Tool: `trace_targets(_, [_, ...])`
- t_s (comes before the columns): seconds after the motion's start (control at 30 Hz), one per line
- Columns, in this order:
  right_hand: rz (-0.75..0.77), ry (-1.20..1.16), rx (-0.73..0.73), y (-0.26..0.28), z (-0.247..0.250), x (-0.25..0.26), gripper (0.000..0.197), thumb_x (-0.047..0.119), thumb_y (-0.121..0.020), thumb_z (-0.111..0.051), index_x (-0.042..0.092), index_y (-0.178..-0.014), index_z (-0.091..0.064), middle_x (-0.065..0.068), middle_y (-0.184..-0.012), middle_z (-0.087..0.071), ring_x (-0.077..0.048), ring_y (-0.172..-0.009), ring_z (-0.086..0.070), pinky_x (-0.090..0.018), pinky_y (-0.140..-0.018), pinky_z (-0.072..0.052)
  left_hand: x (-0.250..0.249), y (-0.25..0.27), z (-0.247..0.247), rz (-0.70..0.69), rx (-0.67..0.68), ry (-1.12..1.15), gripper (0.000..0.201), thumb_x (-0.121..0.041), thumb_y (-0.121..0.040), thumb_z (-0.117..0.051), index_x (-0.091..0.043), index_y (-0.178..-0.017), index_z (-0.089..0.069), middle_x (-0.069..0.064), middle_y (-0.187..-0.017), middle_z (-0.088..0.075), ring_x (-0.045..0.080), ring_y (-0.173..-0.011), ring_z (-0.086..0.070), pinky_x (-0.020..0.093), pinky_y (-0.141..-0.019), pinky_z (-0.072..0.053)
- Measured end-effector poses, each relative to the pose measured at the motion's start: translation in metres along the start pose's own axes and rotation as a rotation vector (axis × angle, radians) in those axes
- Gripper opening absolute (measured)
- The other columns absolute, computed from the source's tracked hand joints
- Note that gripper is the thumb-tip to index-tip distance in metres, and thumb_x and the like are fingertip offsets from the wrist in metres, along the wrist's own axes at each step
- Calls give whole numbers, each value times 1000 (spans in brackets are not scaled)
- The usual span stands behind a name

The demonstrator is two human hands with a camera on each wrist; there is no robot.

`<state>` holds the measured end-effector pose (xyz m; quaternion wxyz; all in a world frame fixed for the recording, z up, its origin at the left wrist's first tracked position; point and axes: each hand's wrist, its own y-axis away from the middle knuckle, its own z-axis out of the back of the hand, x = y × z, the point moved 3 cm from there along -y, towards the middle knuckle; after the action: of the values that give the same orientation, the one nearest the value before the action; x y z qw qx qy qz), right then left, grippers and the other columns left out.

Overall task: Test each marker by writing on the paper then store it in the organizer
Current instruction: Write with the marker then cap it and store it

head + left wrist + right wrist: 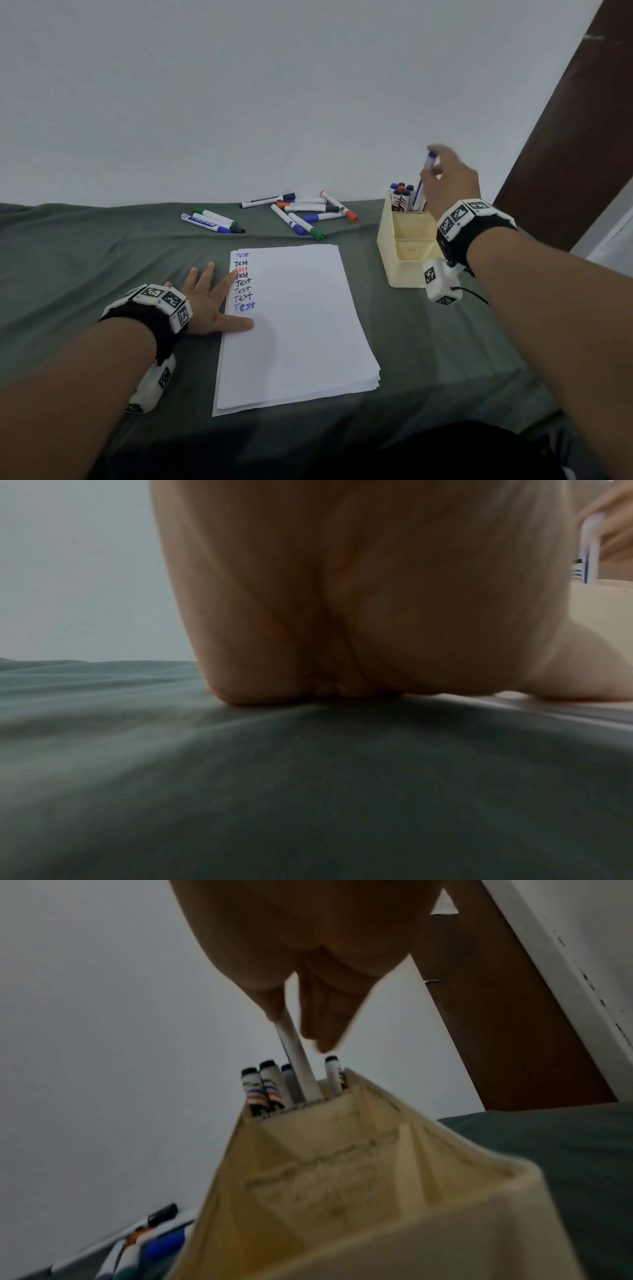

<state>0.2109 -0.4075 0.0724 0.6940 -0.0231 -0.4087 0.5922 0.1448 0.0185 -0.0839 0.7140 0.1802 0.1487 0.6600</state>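
A cream organizer (407,263) (359,1191) stands right of the paper stack (294,325). My right hand (448,181) (301,961) holds a blue-capped white marker (426,171) (301,1066) upright, its lower end inside the organizer's far compartment among several stored markers (401,196) (263,1085). My left hand (209,301) (359,601) lies flat with fingers spread, its thumb and forefinger on the paper's left edge. A column of the word "Test" (244,281) in black, red and blue runs down the sheet.
Loose markers lie on the green cloth (85,260) beyond the paper, in a left group (212,221) and a middle pile (305,212). The organizer's two near compartments hold nothing. A white wall rises behind the table; a brown door (575,137) stands at right.
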Motion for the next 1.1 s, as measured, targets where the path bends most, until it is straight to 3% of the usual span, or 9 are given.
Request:
trace_targets(0.1, [-89,234,231,9,-20,-11,33,26,-105,-45,10,-126,-65,-17,-125,-62,-38,-120,-58,-40,-93,-50,0,0,0,3,-5,1,121,-102,-54,-36,-50,-146,24,2,-160,27,30,-149,19,67,-114,-3])
trace_targets(0.23, [-45,271,117,15,-26,-10,49,25,-103,-48,18,-151,-43,-13,-162,-28,-37,-149,-25,-43,-121,-23,1,-2,-1,1,-13,1,124,-103,-50,-34,-50,-146,24,2,-160,28,30,-149,18,68,-114,-4])
trace_targets(0.37, [190,226,98,18,-41,28,58,24,-102,-48,26,-157,-30,-4,-168,-16,-29,-156,-5,-47,-123,-21,1,-3,-2,-1,-11,13,131,-107,-38,-27,-51,-145,24,1,-160,28,30,-149,19,67,-114,-3])
trace_targets(0.5, [410,144,424,43,-85,86,66,34,-101,-53,33,-160,-21,1,-169,-11,-22,-157,-3,-43,-124,-16,1,-5,-1,-7,-8,13,134,-109,-33,-25,-52,-144,25,1,-160,28,30,-149,19,66,-113,-2])
trace_targets(0.63, [460,256,860,87,-139,114,80,58,-97,-54,33,-161,-14,-4,-168,-11,-30,-155,-10,-48,-122,-21,2,-5,-2,-4,-10,25,134,-109,-32,-27,-54,-143,25,-1,-160,29,29,-148,21,65,-113,1])
trace_targets(0.73, [422,364,1068,119,-172,112,90,71,-93,-48,36,-162,-2,-6,-170,7,-34,-156,4,-56,-124,-13,3,-7,-3,6,-24,21,132,-107,-35,-29,-54,-143,25,-1,-160,29,28,-149,20,65,-113,1])
trace_targets(0.93, [460,525,1102,143,-204,92,99,88,-83,-37,42,-159,7,0,-169,17,-30,-156,13,-58,-123,1,6,-11,-5,10,2,11,129,-108,-37,-31,-56,-139,28,-5,-159,31,25,-148,21,62,-115,3])
trace_targets(1.03, [456,519,1110,142,-204,92,99,90,-81,-36,44,-158,8,1,-169,19,-28,-156,14,-57,-123,1,8,-15,4,1,-6,-22,117,-104,-46,-30,-56,-144,12,-3,-162,14,29,-150,6,60,-114,-9])
trace_targets(1.1, [442,496,1122,142,-203,93,96,88,-83,-35,44,-159,6,1,-169,19,-28,-156,15,-57,-123,2,7,-24,26,-6,-119,-14,106,-101,-50,-27,-49,-142,-21,2,-153,-22,29,-141,-24,56,-107,-26])
